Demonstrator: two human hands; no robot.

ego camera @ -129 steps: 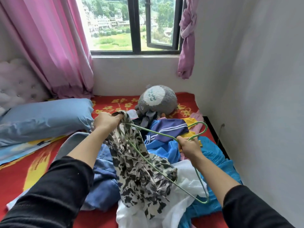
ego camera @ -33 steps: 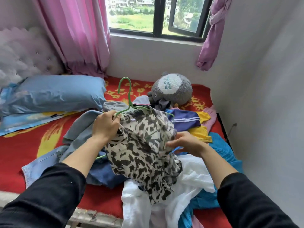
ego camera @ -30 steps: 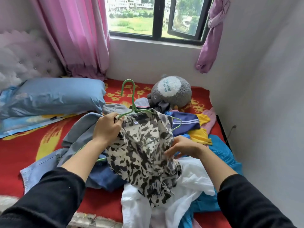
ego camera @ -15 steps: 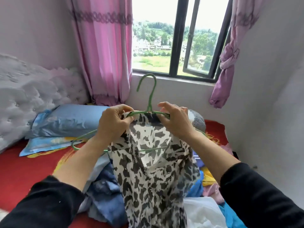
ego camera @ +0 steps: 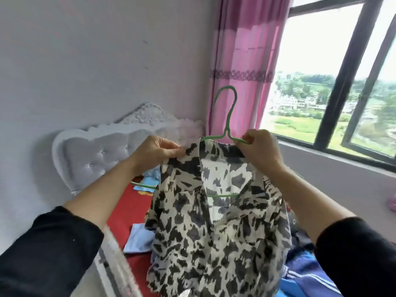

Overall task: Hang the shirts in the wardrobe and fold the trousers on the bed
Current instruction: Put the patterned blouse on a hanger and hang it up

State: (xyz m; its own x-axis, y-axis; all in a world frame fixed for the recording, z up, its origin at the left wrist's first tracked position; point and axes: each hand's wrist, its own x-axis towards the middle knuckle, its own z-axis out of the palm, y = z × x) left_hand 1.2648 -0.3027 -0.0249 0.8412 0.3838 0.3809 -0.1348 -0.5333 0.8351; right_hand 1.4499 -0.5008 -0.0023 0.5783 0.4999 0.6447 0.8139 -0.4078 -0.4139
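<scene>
A black-and-white shirt (ego camera: 214, 221) hangs on a green hanger (ego camera: 227, 116), hook at 12 o'clock, above the red bed (ego camera: 128, 207). The left hand (ego camera: 157, 150) pinches its shoulder at 10 o'clock; the right hand (ego camera: 261, 150) pinches hanger wire and collar at 1 o'clock.

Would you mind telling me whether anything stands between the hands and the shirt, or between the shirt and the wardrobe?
Nothing separates them: the left hand pinches the shirt, and the right hand grips the hanger. No wardrobe is in view, so that path cannot be judged.
</scene>
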